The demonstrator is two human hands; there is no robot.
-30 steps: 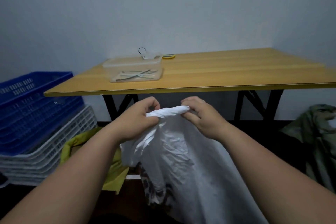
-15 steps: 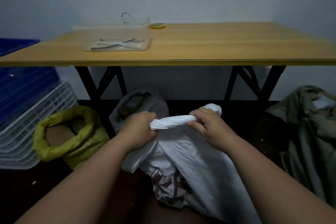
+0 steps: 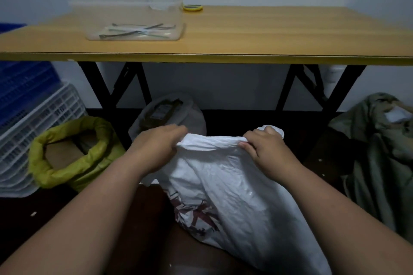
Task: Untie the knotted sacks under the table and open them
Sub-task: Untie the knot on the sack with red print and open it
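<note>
Your left hand [image 3: 159, 147] and right hand [image 3: 264, 147] both have their fingers curled over the top edge of the white sack [image 3: 225, 183], each pinching a bunch of the thin plastic, with the rim stretched flat between them. A tuft of the sack pokes up past your right knuckles; whether that is a leftover twist or a knot you cannot tell from here. The sack hangs below your hands and leans toward you, in front of the table [image 3: 245, 58] rather than under it. To do this step well, draw the two hands apart evenly and keep the pull level, since the film looks thin and a jerk could likely tear it; then work your thumbs inside the rim and roll it outward so the mouth holds open. Just beyond your left hand sits a grey sack [image 3: 192, 114] under the table, and farther to the left a yellow sack [image 3: 76, 176] with its rim already rolled open. Well off to your right lies a green bundle [image 3: 377, 140].
</note>
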